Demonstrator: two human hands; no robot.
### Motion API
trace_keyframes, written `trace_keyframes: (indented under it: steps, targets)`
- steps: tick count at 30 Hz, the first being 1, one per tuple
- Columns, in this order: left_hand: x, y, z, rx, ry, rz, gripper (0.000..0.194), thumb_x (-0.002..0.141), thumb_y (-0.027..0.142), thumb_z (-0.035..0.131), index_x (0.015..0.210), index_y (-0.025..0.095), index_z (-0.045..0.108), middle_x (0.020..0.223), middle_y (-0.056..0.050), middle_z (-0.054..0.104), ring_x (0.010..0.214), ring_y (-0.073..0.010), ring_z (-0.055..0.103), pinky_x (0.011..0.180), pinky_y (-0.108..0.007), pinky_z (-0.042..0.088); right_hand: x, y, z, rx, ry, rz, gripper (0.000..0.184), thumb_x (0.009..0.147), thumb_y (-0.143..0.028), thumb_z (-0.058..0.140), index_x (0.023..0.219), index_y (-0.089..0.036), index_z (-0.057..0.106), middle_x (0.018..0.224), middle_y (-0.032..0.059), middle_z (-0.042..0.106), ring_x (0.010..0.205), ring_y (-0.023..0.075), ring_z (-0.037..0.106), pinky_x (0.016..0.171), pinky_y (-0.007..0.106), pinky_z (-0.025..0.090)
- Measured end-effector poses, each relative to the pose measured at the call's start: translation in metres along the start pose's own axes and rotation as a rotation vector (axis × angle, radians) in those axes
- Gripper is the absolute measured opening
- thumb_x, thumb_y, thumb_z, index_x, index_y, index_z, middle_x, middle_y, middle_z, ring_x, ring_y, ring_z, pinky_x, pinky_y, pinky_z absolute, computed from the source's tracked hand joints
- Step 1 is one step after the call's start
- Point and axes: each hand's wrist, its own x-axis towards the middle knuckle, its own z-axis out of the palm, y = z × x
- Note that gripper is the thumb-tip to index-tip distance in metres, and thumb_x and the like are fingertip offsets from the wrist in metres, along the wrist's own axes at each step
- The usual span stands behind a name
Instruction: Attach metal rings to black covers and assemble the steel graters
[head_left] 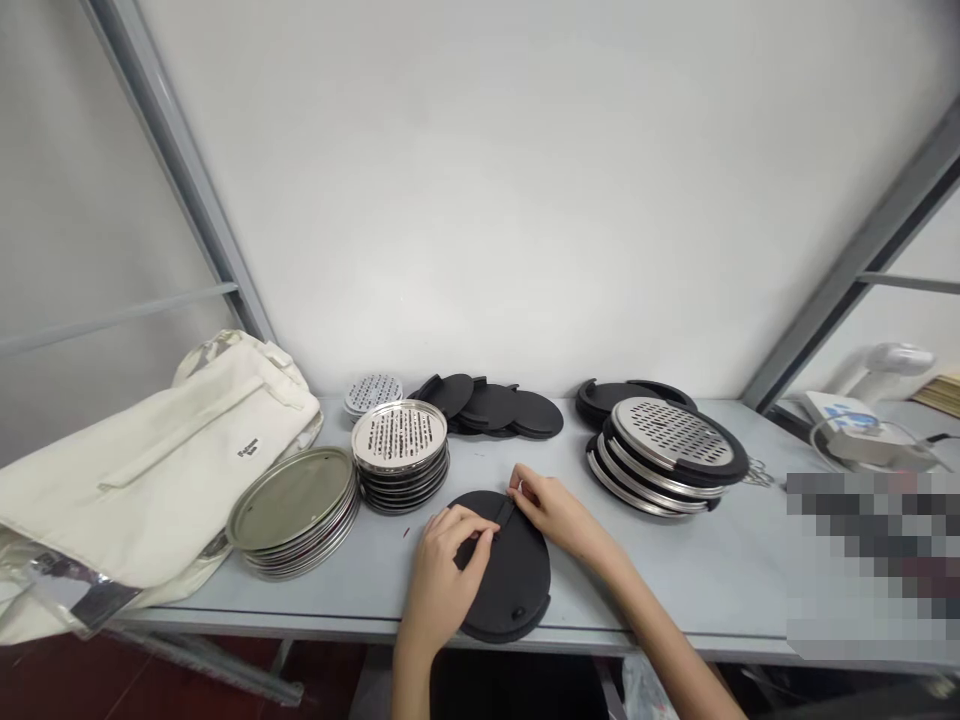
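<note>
A black round disc [514, 580] lies flat at the table's front edge, with a small dark knob near its lower rim. Across its upper part is a small black strip [505, 512], between my two hands. The fingertips of my left hand [448, 560] are pinched at the strip's lower end. At the strip's upper end, by the disc's far rim, my right hand [546, 505] pinches with thumb and forefinger. The fingers partly hide both ends, and whether the strip is fixed to the disc I cannot tell.
Left stand a stack of shallow metal plates [292, 500] and a stack of slotted metal discs [400, 437]. Black discs [491, 405] lie behind. To the right are stacked slotted discs with black rims [667, 450]. A cream cloth bag [172, 460] covers the table's left end.
</note>
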Motion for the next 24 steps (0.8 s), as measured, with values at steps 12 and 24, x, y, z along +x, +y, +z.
trace_keyframes:
  steps: [12, 24]
  targets:
    - [-0.001, -0.003, 0.000, -0.025, 0.008, 0.004, 0.024, 0.096, 0.026, 0.044, 0.097, 0.026, 0.069, 0.093, -0.002, 0.065, 0.093, -0.0184, 0.058, 0.085, -0.032, 0.043, 0.000, 0.000, 0.000, 0.044, 0.048, -0.050, 0.014, 0.095, -0.031, 0.037, 0.101, -0.022, 0.047, 0.066, -0.0037, 0.051, 0.061, 0.0154, 0.049, 0.062, 0.026, 0.037]
    - [0.000, -0.003, -0.001, -0.050, 0.008, 0.016, 0.024, 0.095, 0.027, 0.044, 0.090, 0.024, 0.067, 0.092, -0.002, 0.065, 0.093, -0.0186, 0.059, 0.084, -0.030, 0.043, 0.004, 0.012, 0.002, 0.142, 0.046, -0.078, 0.017, 0.090, -0.031, 0.048, 0.087, -0.018, 0.058, 0.070, 0.0015, 0.060, 0.066, 0.0156, 0.055, 0.066, 0.028, 0.042]
